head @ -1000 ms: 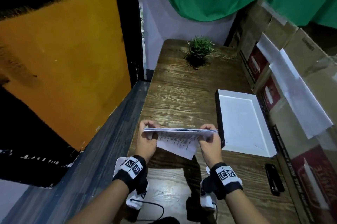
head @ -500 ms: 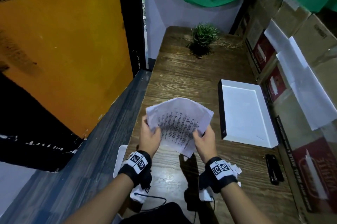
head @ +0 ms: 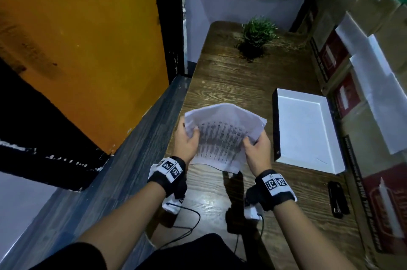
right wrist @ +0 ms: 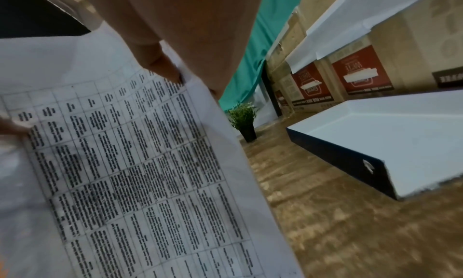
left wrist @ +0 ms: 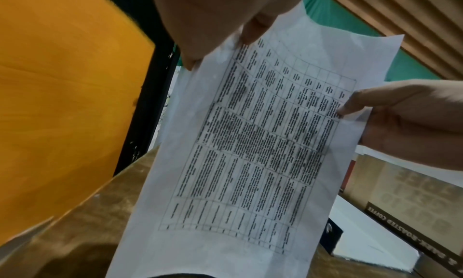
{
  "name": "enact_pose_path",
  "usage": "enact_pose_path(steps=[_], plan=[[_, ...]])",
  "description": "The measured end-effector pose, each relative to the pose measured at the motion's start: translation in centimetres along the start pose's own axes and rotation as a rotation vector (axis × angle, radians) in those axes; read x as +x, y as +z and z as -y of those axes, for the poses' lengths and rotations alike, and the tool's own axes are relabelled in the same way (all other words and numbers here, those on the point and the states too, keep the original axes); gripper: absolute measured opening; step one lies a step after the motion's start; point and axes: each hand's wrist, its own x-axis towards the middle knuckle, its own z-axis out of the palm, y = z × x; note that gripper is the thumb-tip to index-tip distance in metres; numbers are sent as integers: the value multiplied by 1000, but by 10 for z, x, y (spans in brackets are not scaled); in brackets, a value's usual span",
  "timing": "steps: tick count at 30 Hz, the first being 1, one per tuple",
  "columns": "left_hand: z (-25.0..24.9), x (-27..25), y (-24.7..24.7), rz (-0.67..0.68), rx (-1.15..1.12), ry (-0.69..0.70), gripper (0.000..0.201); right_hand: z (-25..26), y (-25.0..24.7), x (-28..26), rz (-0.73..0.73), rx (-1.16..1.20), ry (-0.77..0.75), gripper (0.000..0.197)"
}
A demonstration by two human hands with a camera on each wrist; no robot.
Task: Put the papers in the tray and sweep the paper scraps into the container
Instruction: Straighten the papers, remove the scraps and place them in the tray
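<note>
Your left hand (head: 187,140) and right hand (head: 256,151) sit side by side at the middle of the head view, forearms rising from the bottom edge, wrists cocked up, each with a black band and marker tag. Both hands grip the papers (head: 222,135): left thumb curled over the left edge, right thumb pressed on the printed face near the right edge, other fingers behind the sheets. The left wrist view confirms it, with your left hand (left wrist: 213,24) pinching the top corner and the right hand (left wrist: 406,119) clamping the far edge of the papers (left wrist: 250,153). In the right wrist view your right hand (right wrist: 180,34) pins the papers (right wrist: 125,173) with its thumb. The papers are held above the table (head: 231,85), tilted up with the printed table facing you, long axis running roughly left to right across the frame, top edge bowed. The tray (head: 308,133) lies flat at right of centre, just beside your right hand, long axis pointing up-frame. A potted plant (head: 256,35) stands at the upper middle.
</note>
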Motion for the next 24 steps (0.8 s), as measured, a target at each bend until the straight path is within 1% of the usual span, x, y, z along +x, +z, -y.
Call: enact_pose_path(steps=[1, 3, 5, 6, 7, 9, 10, 12, 14, 15, 16, 18, 19, 21, 22, 24], plan=[[-2, 2, 0, -17, -8, 23, 45, 5, -1, 2, -7, 12, -16, 45], [-1, 4, -1, -39, -45, 75, 49, 11, -3, 5, -35, 48, -31, 45], [8, 5, 0, -57, -40, 39, 49, 5, -3, 6, -45, 50, -10, 43], [17, 5, 1, -56, -33, -15, 48, -2, -2, 5, -36, 36, 20, 43], [25, 4, 4, -29, 1, -60, 39, -12, 1, 2, -9, 7, 53, 41], [31, 4, 9, 22, 83, -125, 11, -29, 5, -2, 51, -59, 100, 34], [31, 7, 10, 29, 99, -133, 8, -34, 6, -2, 56, -69, 118, 32], [23, 14, 10, 51, 77, -93, 26, -40, 5, 1, 31, -44, 144, 31], [18, 24, 7, 79, 68, -38, 28, -44, 0, 6, 39, -39, 161, 37], [20, 30, 5, 113, 82, -54, 29, -48, -2, 9, 65, -54, 186, 41], [23, 33, 4, 152, 85, -101, 32, -53, -4, 11, 99, -82, 228, 44], [47, 38, 5, 220, 89, -292, 41, -66, -4, 12, 172, -166, 333, 46], [67, 39, 7, 242, 91, -401, 48, -72, -3, 10, 204, -197, 384, 45], [97, 35, 14, 280, 74, -558, 69, -86, -1, 5, 238, -231, 481, 42], [107, 30, 18, 299, 40, -596, 71, -92, 0, 1, 244, -232, 530, 40], [130, 25, 24, 317, 30, -651, 62, -105, 1, -3, 242, -213, 603, 38]])
